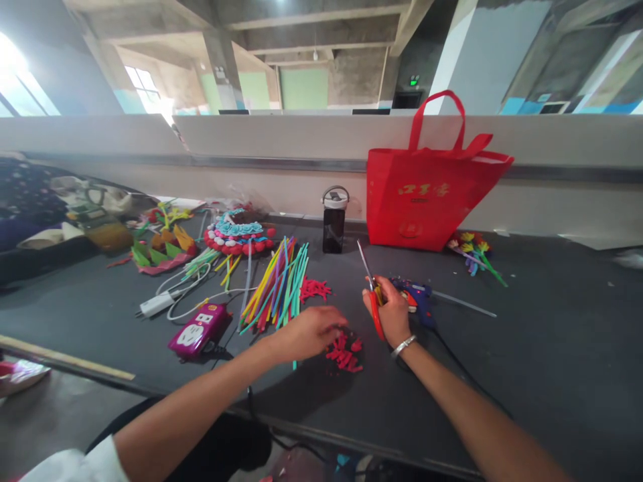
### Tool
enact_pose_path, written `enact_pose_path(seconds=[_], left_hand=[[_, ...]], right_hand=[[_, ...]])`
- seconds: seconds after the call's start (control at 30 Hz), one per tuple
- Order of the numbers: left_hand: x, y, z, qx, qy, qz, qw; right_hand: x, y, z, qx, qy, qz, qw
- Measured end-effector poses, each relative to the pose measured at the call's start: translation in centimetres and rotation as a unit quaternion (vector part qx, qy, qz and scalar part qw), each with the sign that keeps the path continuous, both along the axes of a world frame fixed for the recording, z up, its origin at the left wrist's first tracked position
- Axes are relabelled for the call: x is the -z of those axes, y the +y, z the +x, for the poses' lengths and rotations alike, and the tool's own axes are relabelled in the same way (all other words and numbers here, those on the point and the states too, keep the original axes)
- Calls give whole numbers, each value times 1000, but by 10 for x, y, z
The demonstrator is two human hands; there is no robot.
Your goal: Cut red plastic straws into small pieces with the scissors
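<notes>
A dark table [552, 348] is covered with craft things, and scissors are held at its middle.

A red bag [422, 201] is stood at the far side, right of centre; coloured sticks [281, 284] are laid in a loose bundle left of centre. By the right hand [394, 311] the scissors [376, 313] are gripped at their orange handle, blades pointed far. The left hand [311, 331] is held with curled fingers at the near red pieces [345, 355]; whether one is pinched cannot be told. A blue glue gun [424, 304] is placed just right of the right hand. Smaller still, more red scraps [314, 288] are heaped beyond the left hand, beside the sticks.
</notes>
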State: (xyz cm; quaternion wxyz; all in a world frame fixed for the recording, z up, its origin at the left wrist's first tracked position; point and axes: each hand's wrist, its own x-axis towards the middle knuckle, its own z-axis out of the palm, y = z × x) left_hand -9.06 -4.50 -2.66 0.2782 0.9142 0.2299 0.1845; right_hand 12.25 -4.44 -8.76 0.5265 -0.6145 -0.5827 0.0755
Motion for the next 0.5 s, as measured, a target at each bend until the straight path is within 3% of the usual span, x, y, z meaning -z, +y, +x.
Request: enact_pose_path(seconds=[0.1,0.17,0.33,0.5], left_hand=[[2,3,-12,-104,-11,41,994],[7,5,-12,-127,1,75,989],[13,10,0,-94,107,171,975],[11,16,8,-59,230,210,948]], right_hand=[[2,1,1,4,-4,1,1000],[2,1,1,6,-7,3,1000],[0,0,0,1,-16,2,1000],[0,1,0,-2,-11,1,1000]])
